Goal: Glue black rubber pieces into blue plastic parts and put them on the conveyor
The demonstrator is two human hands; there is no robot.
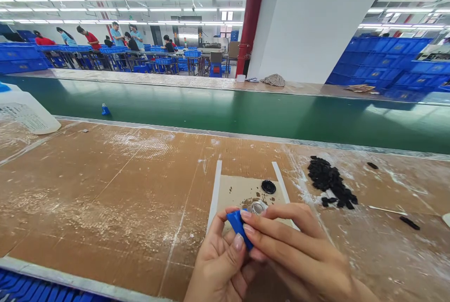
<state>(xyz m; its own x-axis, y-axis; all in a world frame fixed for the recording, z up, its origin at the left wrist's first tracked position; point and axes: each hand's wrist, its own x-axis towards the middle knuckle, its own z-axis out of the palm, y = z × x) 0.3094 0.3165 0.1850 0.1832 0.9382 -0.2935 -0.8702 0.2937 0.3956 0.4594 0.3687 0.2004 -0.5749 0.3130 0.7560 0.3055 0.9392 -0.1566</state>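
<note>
Both hands' grip (pixel 242 241) pinches a blue piece (pixel 239 228); jug (pixel 26 109) label's writing is illegible.

Seen from my station: at 6 o'clock, left hand (pixel 221 262) and right hand (pixel 304 252) partly hide the blue piece (pixel 239 228); at 5, part of the dish (pixel 258 207). At 9, the jug (pixel 30 109) is cut off, its print blurred.

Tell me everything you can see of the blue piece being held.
The blue piece is small, smooth and solid-coloured, perhaps plastic. It slants, its upper end to the left, above the brown worktop. The left hand and right hand both grip it; fingers cover part, so its full shape cannot be told.
</note>
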